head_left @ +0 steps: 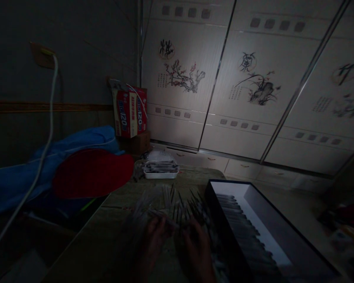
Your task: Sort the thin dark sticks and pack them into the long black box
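Note:
The room is very dark. My left hand [153, 239] and my right hand [196, 245] rest close together on the table [112, 232], both over a loose pile of thin dark sticks in clear sleeves [171, 204]. The fingers of both hands curl into the pile and seem to pinch one slim piece between them, though the dim light hides the grip. Right beside my right hand lies a long black box with a white inside [253, 208], holding a row of similar dark pieces.
A small white tray [161, 169] with more sticks sits at the table's far edge. A red round cushion [91, 173] and blue fabric [26, 173] lie left, with a white cable [48, 129]. A red carton [129, 112] stands by painted wardrobe doors [238, 86].

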Motion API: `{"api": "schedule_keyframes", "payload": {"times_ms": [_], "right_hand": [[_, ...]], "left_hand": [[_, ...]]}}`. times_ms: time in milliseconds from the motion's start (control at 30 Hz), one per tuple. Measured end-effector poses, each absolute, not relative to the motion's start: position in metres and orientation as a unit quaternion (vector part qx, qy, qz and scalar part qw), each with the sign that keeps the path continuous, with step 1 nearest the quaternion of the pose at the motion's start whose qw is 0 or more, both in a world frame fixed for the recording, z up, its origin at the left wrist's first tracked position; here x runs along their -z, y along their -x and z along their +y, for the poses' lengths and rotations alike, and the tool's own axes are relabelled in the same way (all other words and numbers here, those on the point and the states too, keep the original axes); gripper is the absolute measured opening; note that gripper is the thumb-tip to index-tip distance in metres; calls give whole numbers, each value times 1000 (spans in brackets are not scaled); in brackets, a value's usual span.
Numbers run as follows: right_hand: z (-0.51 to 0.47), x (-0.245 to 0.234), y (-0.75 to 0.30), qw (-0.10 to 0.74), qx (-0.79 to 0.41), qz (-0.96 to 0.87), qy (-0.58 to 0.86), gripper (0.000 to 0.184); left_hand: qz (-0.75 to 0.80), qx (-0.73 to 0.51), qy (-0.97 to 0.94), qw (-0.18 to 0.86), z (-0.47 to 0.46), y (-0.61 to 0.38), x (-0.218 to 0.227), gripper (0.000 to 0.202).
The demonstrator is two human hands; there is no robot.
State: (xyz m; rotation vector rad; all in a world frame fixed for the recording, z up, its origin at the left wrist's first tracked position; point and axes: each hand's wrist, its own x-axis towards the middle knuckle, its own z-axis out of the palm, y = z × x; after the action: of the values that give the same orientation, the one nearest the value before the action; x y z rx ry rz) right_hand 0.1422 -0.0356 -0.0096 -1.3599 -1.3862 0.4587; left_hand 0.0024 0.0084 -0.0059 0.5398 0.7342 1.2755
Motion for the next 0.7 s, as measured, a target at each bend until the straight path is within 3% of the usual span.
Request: {"api": "schedule_keyframes", "payload": {"times_ms": [267,700], "right_hand": [[-34,15,-137,562,-240,-562,557,19],[-33,16,-141,563,-293,-532,560,28]], "left_hand": [[345,-572,-272,693,9,-3,11,13],[382,-574,-271,672,9,-9,7,27]]}}
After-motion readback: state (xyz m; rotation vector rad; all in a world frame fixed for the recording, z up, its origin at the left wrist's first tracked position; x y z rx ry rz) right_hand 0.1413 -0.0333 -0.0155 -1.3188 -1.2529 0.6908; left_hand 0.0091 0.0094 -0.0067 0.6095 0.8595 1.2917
